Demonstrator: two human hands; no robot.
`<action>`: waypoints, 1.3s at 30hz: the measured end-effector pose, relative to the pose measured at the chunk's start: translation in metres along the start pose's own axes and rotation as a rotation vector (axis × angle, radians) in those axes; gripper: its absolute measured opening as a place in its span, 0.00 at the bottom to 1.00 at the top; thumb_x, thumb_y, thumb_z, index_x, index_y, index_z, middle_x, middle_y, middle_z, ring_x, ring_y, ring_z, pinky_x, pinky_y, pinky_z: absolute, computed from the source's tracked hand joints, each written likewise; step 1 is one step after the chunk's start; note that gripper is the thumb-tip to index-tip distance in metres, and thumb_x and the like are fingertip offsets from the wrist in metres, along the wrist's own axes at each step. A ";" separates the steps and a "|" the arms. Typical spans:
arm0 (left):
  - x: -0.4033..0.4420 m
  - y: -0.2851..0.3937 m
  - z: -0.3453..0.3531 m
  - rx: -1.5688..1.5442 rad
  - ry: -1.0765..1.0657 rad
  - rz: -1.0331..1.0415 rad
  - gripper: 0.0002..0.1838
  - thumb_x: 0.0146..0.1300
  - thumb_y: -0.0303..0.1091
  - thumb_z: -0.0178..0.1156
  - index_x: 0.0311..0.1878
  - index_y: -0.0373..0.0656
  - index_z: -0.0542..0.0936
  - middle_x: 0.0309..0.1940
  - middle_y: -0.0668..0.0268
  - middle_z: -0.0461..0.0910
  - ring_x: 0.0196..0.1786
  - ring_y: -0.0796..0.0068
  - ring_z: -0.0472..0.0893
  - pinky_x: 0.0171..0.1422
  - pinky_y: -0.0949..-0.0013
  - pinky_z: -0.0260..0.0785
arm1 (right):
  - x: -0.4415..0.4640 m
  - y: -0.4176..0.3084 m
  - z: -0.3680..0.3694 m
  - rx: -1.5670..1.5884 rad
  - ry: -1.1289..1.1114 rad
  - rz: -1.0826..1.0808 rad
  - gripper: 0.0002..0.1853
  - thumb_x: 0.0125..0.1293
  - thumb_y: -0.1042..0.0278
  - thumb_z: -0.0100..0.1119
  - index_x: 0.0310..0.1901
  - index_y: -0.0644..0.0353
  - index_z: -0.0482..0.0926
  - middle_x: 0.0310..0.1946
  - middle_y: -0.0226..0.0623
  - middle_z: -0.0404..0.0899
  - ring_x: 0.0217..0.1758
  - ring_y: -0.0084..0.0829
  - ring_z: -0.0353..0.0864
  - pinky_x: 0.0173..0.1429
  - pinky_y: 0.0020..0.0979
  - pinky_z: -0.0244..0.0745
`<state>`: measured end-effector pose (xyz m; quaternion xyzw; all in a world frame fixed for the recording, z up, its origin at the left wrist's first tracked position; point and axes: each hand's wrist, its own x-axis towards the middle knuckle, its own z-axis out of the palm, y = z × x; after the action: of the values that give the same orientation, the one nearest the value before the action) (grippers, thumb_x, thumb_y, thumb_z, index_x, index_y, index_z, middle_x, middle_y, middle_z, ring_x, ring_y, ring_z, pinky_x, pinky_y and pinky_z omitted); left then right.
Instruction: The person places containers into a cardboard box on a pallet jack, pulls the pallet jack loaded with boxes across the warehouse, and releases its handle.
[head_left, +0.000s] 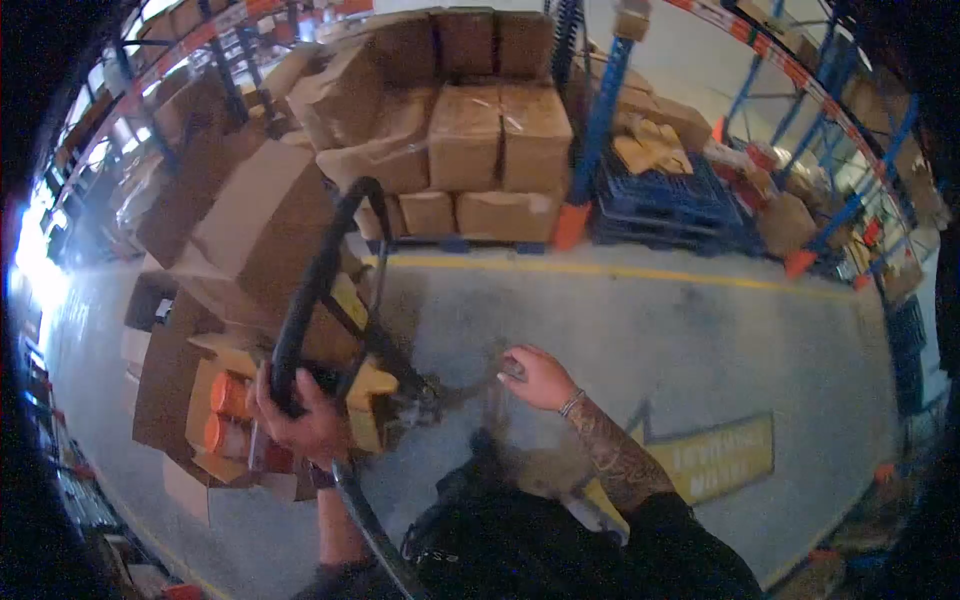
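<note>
My left hand [300, 415] is closed round the lower end of a black curved handle [318, 270] on a cart or jack frame. My right hand [540, 378] is out to the right of that frame, fingers curled together; whether it holds something small is too blurred to tell. Just left of my left hand, an open cardboard box [200, 385] contains orange-lidded containers [228, 437]. A larger open cardboard box [255, 215] stands behind it, beyond the handle. Yellow material [368, 400] shows beside the frame's lower part.
Stacked cartons [468, 135] stand on a pallet ahead, beside a blue rack post [603, 130] with an orange foot. Blue pallets [665, 205] are piled to its right. A yellow line [600, 269] and a yellow floor sign [722, 458] mark the grey floor.
</note>
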<state>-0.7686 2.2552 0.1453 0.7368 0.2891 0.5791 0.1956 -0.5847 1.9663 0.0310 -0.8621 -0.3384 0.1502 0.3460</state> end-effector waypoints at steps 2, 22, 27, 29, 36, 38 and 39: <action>-0.023 0.006 -0.001 -0.031 0.044 -0.080 0.22 0.70 0.38 0.65 0.61 0.34 0.80 0.49 0.55 0.77 0.51 0.59 0.77 0.61 0.57 0.70 | 0.037 0.005 -0.025 -0.040 -0.018 -0.110 0.25 0.69 0.54 0.66 0.61 0.58 0.76 0.54 0.47 0.81 0.57 0.47 0.82 0.62 0.47 0.77; -0.017 -0.005 -0.013 0.088 0.515 -0.420 0.28 0.70 0.57 0.58 0.41 0.35 0.84 0.24 0.66 0.78 0.28 0.72 0.78 0.34 0.68 0.67 | 0.282 -0.116 -0.051 0.029 0.429 -1.000 0.13 0.58 0.63 0.76 0.37 0.54 0.79 0.22 0.34 0.75 0.22 0.35 0.75 0.29 0.36 0.69; -0.011 -0.009 -0.022 0.198 0.418 -0.454 0.35 0.70 0.65 0.54 0.47 0.33 0.83 0.24 0.68 0.74 0.25 0.76 0.73 0.31 0.70 0.64 | 0.274 -0.122 -0.056 0.018 0.525 -1.070 0.12 0.57 0.64 0.76 0.37 0.54 0.80 0.19 0.32 0.74 0.18 0.32 0.73 0.25 0.34 0.66; -0.017 -0.010 -0.017 0.102 0.527 -0.491 0.35 0.70 0.65 0.54 0.46 0.33 0.82 0.23 0.69 0.72 0.23 0.77 0.71 0.30 0.70 0.63 | 0.275 -0.124 -0.063 0.033 0.484 -1.069 0.12 0.57 0.65 0.76 0.38 0.55 0.81 0.18 0.31 0.73 0.17 0.32 0.72 0.25 0.35 0.66; -0.007 -0.005 -0.009 0.115 0.495 -0.532 0.33 0.70 0.62 0.54 0.44 0.34 0.82 0.25 0.69 0.72 0.25 0.79 0.71 0.30 0.71 0.59 | 0.286 -0.129 -0.071 0.027 0.441 -1.093 0.14 0.56 0.67 0.76 0.42 0.56 0.83 0.17 0.30 0.72 0.17 0.32 0.72 0.25 0.35 0.66; -0.010 -0.014 -0.005 0.142 0.564 -0.381 0.32 0.70 0.61 0.55 0.43 0.34 0.83 0.25 0.70 0.72 0.25 0.80 0.69 0.30 0.71 0.56 | 0.292 -0.132 -0.069 0.040 0.443 -1.124 0.14 0.55 0.67 0.76 0.43 0.56 0.84 0.17 0.29 0.71 0.17 0.32 0.73 0.26 0.35 0.67; -0.010 -0.018 -0.006 0.136 0.556 -0.383 0.32 0.70 0.61 0.55 0.43 0.34 0.83 0.25 0.70 0.72 0.25 0.80 0.69 0.30 0.71 0.56 | 0.295 -0.133 -0.068 0.033 0.447 -1.116 0.14 0.55 0.67 0.76 0.43 0.56 0.84 0.17 0.29 0.71 0.17 0.32 0.73 0.26 0.35 0.67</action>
<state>-0.7795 2.2624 0.1284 0.4946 0.5022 0.6899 0.1649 -0.4006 2.2064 0.1649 -0.5593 -0.6567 -0.2338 0.4486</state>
